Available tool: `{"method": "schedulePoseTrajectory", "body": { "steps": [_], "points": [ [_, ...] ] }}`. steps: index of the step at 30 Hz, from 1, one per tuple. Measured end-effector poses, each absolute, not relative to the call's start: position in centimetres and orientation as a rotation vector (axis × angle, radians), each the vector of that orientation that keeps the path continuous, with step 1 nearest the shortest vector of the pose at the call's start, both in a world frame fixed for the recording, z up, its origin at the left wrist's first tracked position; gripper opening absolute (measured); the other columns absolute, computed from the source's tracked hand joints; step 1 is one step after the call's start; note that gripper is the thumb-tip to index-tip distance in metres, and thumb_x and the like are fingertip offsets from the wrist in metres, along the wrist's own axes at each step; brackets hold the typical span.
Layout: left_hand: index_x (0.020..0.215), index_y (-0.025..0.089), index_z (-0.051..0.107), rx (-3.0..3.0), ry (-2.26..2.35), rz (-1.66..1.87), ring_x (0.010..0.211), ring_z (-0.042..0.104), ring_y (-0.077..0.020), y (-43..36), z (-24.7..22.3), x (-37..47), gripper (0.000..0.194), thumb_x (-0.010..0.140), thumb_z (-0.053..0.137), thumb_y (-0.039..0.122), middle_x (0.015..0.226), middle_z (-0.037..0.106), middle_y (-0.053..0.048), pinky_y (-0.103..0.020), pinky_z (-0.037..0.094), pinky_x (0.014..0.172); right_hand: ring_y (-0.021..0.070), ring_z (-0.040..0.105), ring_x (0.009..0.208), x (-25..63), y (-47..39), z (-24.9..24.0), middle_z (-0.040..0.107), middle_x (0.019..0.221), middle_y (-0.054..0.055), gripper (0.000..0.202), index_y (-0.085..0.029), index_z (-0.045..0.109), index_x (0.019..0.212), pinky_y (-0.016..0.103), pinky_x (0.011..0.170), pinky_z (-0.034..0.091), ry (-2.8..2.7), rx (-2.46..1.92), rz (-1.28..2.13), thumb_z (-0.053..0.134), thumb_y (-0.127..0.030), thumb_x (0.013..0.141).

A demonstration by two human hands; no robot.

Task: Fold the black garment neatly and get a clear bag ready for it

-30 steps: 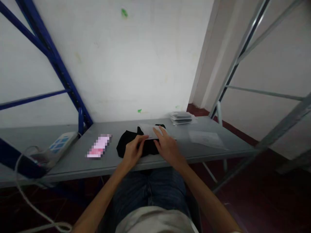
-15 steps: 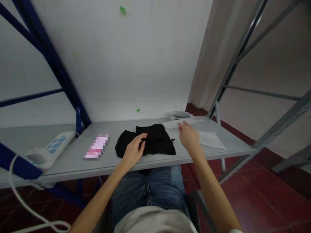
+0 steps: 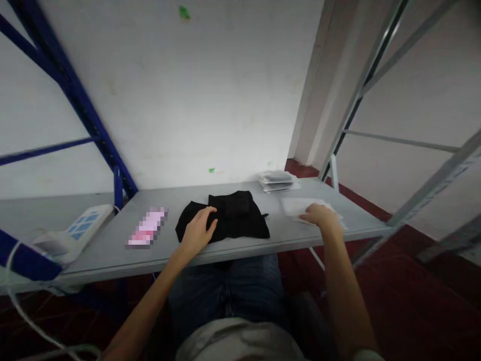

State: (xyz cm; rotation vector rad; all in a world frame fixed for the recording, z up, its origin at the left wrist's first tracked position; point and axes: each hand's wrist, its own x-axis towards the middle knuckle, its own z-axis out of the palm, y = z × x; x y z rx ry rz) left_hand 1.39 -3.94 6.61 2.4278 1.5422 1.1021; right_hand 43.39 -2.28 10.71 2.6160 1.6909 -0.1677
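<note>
Black fabric, a folded garment (image 3: pixel 229 215), lies rumpled in the middle of the grey shelf table (image 3: pixel 112 250), near its front edge. Its left part is covered by the left hand (image 3: pixel 198 231), which rests palm down with fingers loosely together on the cloth. Just right of the garment, the right hand (image 3: pixel 319 214) lies flat on a clear plastic bag (image 3: pixel 296 204); whether its fingers pinch the bag cannot be told. Behind sits a stack of packed bags (image 3: pixel 277 180).
</note>
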Motion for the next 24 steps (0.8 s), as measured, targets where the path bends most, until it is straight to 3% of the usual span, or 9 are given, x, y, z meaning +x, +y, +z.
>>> {"method": "schedulePoseTrajectory", "body": {
  "steps": [13, 16, 19, 24],
  "points": [
    [0.121, 0.025, 0.059, 2.523, 1.618, 0.896, 0.123, 0.062, -0.0314, -3.9, 6.4, 1.1, 0.026, 0.096, 0.057, 0.031, 0.124, 0.07, -0.011, -0.049, 0.053, 0.105, 0.0373, 0.071, 0.117, 44.0, -2.5, 10.6, 0.073, 0.124, 0.024, 0.054, -0.015, 0.076, 0.122, 0.043, 0.089, 0.055, 1.693, 2.579, -0.167, 0.083, -0.05, 0.081],
    [0.121, 0.024, 0.06, 2.541, 1.66, 0.824, 0.122, 0.061, -0.0332, -3.7, 5.9, 1.0, 0.027, 0.096, 0.058, 0.033, 0.124, 0.07, -0.011, -0.051, 0.052, 0.103, 0.0367, 0.069, 0.118, 42.8, -2.9, 11.5, 0.072, 0.126, 0.024, 0.052, -0.014, 0.074, 0.124, 0.043, 0.091, 0.054, 1.762, 2.592, -0.094, 0.077, -0.051, 0.088],
    [0.122, 0.023, 0.062, 2.54, 1.695, 0.755, 0.124, 0.06, -0.0346, -3.6, 5.3, 0.9, 0.031, 0.096, 0.06, 0.038, 0.127, 0.069, -0.013, -0.052, 0.052, 0.103, 0.0341, 0.069, 0.119, 39.6, -3.0, 12.4, 0.074, 0.125, 0.019, 0.055, -0.015, 0.065, 0.139, 0.042, 0.094, 0.053, 2.004, 2.624, -0.027, 0.064, -0.052, 0.098],
    [0.127, 0.021, 0.063, 2.542, 1.689, 0.638, 0.135, 0.055, -0.0358, -3.6, 4.7, 0.6, 0.038, 0.097, 0.06, 0.044, 0.14, 0.063, -0.016, -0.055, 0.048, 0.11, 0.0273, 0.073, 0.113, 31.1, -2.6, 11.5, 0.08, 0.108, 0.009, 0.054, -0.02, 0.057, 0.146, 0.034, 0.093, 0.052, 2.558, 2.472, -0.301, 0.058, -0.052, 0.103]
  ]
}}
